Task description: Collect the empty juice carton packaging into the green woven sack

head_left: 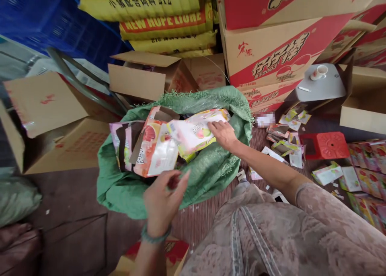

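A green woven sack point(205, 187) stands in front of me with its mouth folded open. Inside lie printed packages, among them an open orange-and-white box point(161, 153) and pink-and-black packaging point(125, 143) at the left. My right hand point(223, 134) grips the right end of a white, pink and yellow printed packet point(196, 132) with fruit pictures, on top of the others. Just over the sack's near rim hovers my left hand point(164, 195), wearing a beaded bracelet. Its thumb stands apart from its bent fingers, and nothing shows between them.
Open cardboard boxes point(60, 147) stand left and behind the sack. Stacked red-and-brown cartons point(271, 58) rise at the back right. A grey stool point(322, 87) bears a cup point(319, 72). Near a red stool point(328, 145), torn packaging point(294, 147) litters the floor.
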Demonstrator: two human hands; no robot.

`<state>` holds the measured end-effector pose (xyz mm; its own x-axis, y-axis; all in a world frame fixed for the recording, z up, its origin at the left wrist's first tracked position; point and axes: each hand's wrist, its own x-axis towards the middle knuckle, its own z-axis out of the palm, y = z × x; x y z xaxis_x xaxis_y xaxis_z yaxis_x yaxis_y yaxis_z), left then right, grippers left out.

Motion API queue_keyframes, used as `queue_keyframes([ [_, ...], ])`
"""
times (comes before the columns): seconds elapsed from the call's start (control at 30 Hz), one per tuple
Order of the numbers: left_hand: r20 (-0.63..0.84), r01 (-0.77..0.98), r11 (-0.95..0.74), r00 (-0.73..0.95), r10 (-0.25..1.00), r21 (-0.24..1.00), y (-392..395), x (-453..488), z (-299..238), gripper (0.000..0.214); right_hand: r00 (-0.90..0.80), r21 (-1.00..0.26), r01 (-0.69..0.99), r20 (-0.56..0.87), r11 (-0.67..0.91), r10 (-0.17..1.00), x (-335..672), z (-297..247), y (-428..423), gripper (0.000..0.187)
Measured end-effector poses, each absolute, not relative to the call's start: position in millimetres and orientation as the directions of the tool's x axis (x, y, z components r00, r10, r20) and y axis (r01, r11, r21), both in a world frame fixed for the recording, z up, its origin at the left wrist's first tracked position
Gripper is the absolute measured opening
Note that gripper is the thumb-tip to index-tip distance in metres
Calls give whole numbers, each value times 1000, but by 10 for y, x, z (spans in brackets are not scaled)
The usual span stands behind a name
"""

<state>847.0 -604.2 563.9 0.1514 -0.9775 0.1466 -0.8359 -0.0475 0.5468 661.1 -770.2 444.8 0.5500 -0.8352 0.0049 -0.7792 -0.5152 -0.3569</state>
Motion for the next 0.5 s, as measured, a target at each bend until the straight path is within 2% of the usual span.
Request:
queue_keyframes([
  [0.07,-85,-961,-105,86,-993,255,-6156,8452,5143,38,591,-368,-741,40,-562,-805,6645,4421,-7688,44],
  [0.13,-367,-993,-115,106,-924,2,-6186,8374,4666,52,605,-385,-721,57,-577,-794,6671,4417,-7669,44],
  [0.2,-598,-996,-56,88,-797,-72,-6099,8252,4350,49,601,-404,-715,64,-571,-797,6669,4424,-7663,47],
  [0.3,-770,-999,31,-52,-636,42,-5831,8061,4275,36,651,-418,-685,19,-597,-759,6668,4412,-7671,46],
  [0.37,-799,-987,68,-158,-580,145,-5659,7987,4412,30,685,-433,-667,-35,-607,-728,6713,4352,-7661,40],
  [0.4,-798,-978,84,-203,-567,189,-5593,7977,4499,30,675,-455,-681,-86,-574,-732,6753,4300,-7644,44],
  [0.5,-756,-952,106,-293,-585,287,-5484,8067,4713,30,578,-541,-763,-328,-353,-747,6902,4087,-7530,99],
])
